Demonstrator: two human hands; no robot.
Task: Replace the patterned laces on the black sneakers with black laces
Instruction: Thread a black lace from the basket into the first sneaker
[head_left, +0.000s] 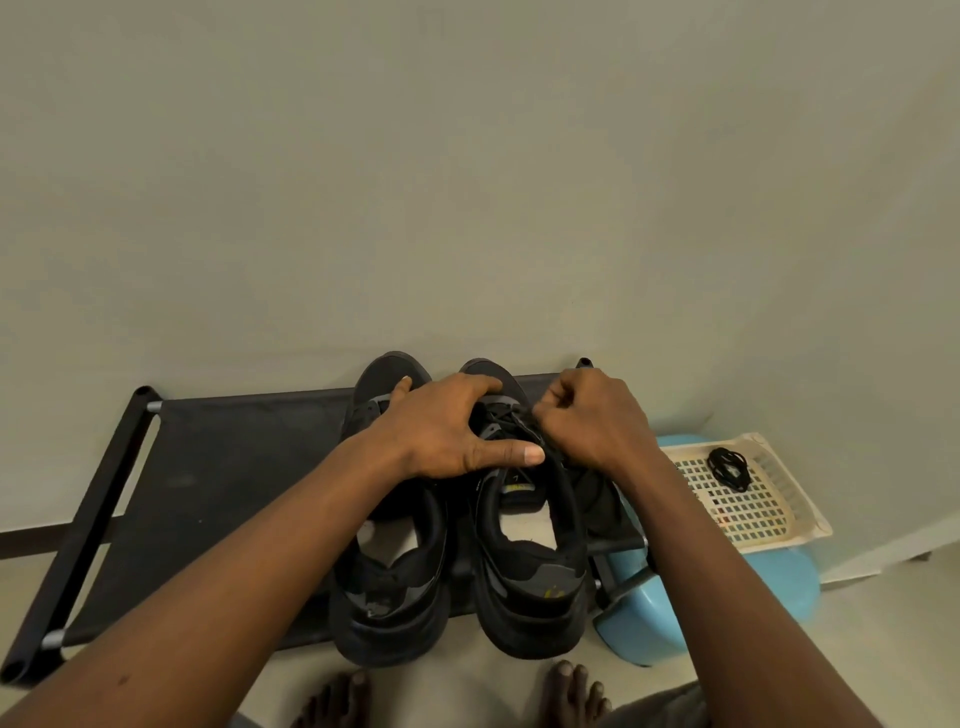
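Note:
Two black sneakers stand side by side on a low black rack, toes toward the wall. My left hand lies across the lacing area of the right sneaker, fingers spread, thumb pointing right. My right hand has its fingers curled at that shoe's right eyelets and pinches a dark lace there. The left sneaker is partly under my left forearm. A coiled black lace lies in a cream basket. The laces under my hands are mostly hidden.
The cream perforated basket rests on a light blue stool to the right of the rack. A plain wall stands right behind the rack. My bare feet are on the pale floor below the shoes.

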